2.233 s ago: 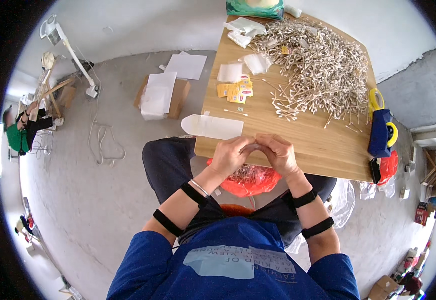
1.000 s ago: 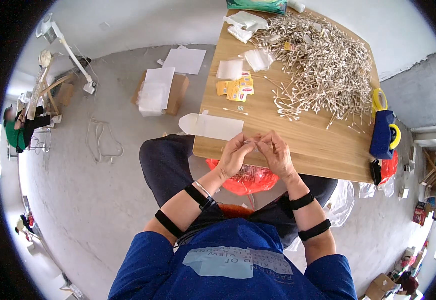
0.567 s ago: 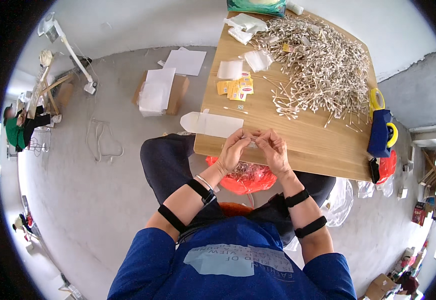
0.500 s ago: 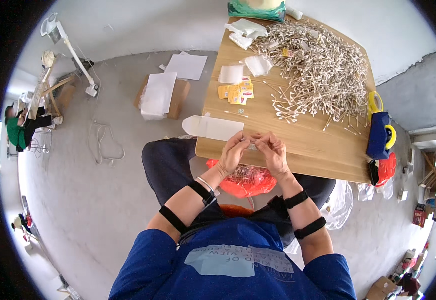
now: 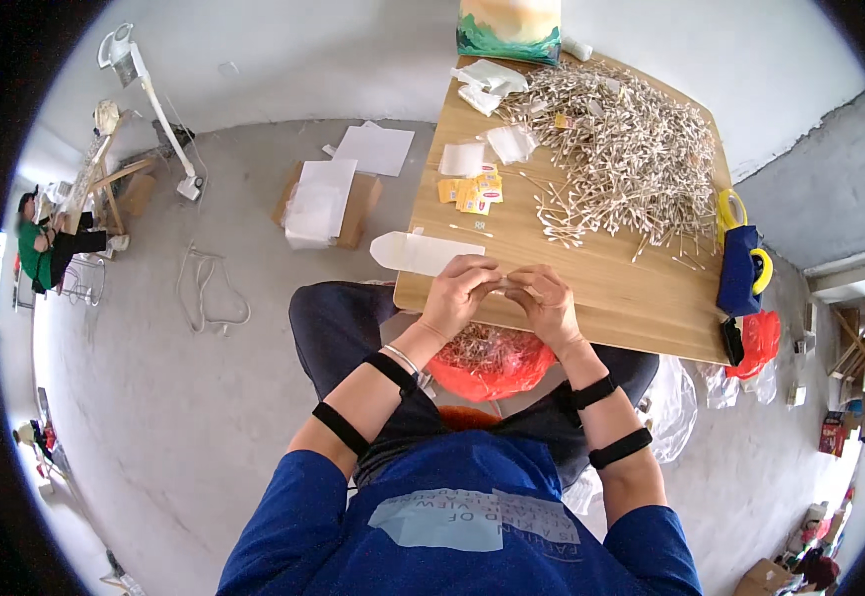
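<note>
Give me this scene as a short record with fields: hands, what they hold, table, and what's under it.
left hand: fingertips pinched on a small clear packet, at the table's near edge
right hand: pinches the same packet
table: wooden; big pile of cotton swabs, yellow sachets, white pouch
under table: red bag with filled packets
grip: both shut

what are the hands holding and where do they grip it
Left hand and right hand pinch a small clear packet at its two ends.
</note>
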Available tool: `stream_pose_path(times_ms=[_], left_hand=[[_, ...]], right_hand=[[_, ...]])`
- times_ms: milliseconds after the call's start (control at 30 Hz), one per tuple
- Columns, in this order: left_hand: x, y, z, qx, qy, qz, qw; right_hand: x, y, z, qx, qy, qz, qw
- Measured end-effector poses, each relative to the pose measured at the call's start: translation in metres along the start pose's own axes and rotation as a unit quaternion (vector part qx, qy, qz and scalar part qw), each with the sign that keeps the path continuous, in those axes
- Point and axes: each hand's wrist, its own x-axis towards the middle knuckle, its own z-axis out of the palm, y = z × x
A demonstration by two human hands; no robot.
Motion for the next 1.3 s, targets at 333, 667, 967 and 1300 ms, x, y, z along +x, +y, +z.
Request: stream_pose_path(times_ms=[333, 667, 967, 1300], left_hand=[[0.005, 0.007, -0.007, 0.114, -0.035, 0.114, 0.986], [0.017, 0.010, -0.010, 0.225, -0.051, 0.160, 0.960], [0.016, -0.001, -0.004, 0.226, -0.026, 0.170, 0.959], [0.007, 0.005, 0.000, 0.273, -0.010, 0.137, 0.952]], right_hand=[[0.003, -0.007, -0.013, -0.170, -0.036, -0.094, 0.980], [0.006, 0.009, -0.012, -0.235, -0.046, -0.165, 0.957], [0.011, 0.013, -0.011, -0.301, -0.052, -0.187, 0.934], [0.005, 0.018, -0.004, -0.367, -0.040, -0.228, 0.901]])
